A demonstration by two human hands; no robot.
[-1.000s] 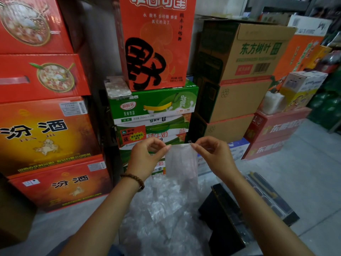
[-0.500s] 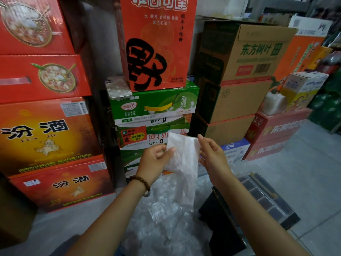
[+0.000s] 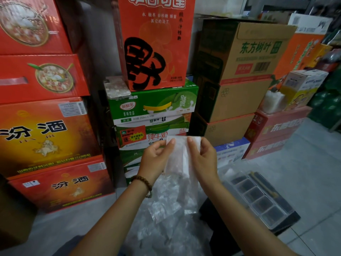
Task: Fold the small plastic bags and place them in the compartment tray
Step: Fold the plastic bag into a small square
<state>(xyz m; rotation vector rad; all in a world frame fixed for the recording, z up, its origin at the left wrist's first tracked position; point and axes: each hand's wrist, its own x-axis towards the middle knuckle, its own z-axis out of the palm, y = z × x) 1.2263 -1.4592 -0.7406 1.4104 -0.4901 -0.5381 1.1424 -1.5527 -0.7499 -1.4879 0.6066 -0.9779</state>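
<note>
My left grip (image 3: 156, 157) and right grip (image 3: 203, 157) are both clamped on one small plastic bag (image 3: 181, 174). Each pinches an upper side of it between thumb and fingers, and the two thumbs lie on the near face just below the top edge. The bag is upright in the air in front of me, with its top edge level. Its lower part hangs down between my forearms, crinkled and partly see-through.

Under it, low in front of me, lies a loose pile of bags (image 3: 166, 228) of the same clear plastic. The hanging end reaches down in front of this pile; I cannot tell whether they touch.

The tray (image 3: 258, 198) is to my right, beyond my right forearm and well apart from the bag I hold. It is dark, with a row of square compartments running away from me, and it rests on something black above the grey floor (image 3: 304, 172).

A bead bracelet (image 3: 143, 182) circles my left wrist. Stacked cartons fill the background, and a phone (image 3: 116, 87) lies on the green carton (image 3: 153, 104) behind my hands.
</note>
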